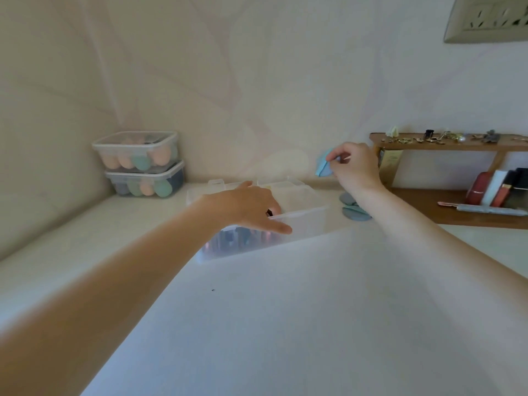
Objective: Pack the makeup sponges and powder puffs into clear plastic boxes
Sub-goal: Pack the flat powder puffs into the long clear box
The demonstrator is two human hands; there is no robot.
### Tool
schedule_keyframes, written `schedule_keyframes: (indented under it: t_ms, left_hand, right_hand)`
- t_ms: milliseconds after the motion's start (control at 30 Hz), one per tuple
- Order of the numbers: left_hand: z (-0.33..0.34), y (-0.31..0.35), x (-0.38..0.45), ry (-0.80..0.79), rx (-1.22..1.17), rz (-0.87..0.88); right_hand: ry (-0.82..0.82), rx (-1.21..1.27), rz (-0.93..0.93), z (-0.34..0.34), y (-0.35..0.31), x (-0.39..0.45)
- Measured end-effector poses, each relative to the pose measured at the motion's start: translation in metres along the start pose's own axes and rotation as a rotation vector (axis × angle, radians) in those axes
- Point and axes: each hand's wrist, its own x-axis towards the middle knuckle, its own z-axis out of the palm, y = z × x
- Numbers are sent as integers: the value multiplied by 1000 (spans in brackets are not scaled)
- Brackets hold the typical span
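Note:
An open clear plastic box stands on the white surface in the middle, with dark and pink puffs showing through its front wall. My left hand rests on the box's near rim, thumb straight along the edge and fingers reaching inside; what the fingers touch is hidden. My right hand is raised to the right of the box and pinches a light blue powder puff. Several grey-blue puffs lie on the surface under my right forearm.
Two closed clear boxes filled with orange and green sponges are stacked in the back left corner. A wooden shelf with small trinkets, books and a case stands at the right against the wall.

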Motion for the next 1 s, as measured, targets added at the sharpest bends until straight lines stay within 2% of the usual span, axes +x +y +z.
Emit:
schedule_keyframes:
  t_ms: [167,300,433,700,833,1000]
  left_hand:
    - [-1,4,-2,44,9,4]
    - [2,5,0,73,-119,-41]
    - [8,5,-1,218,-129,13]
    - [11,0,-6,226,-287,20]
    - [12,-3,-3,283,-146,-24]
    - [14,-4,3,191,20,-79]
  right_hand:
    - [-230,-170,-173,21,-22,-21]
    - [-340,-255,-211,37,-16,-44]
    - [-261,-234,-183,46,-11,-60]
    - [-326,-317,-219,46,-14,-62]
    - [-330,-338,-239,47,-16,-65]
    - [-366,-213,-154,41,-19,-58]
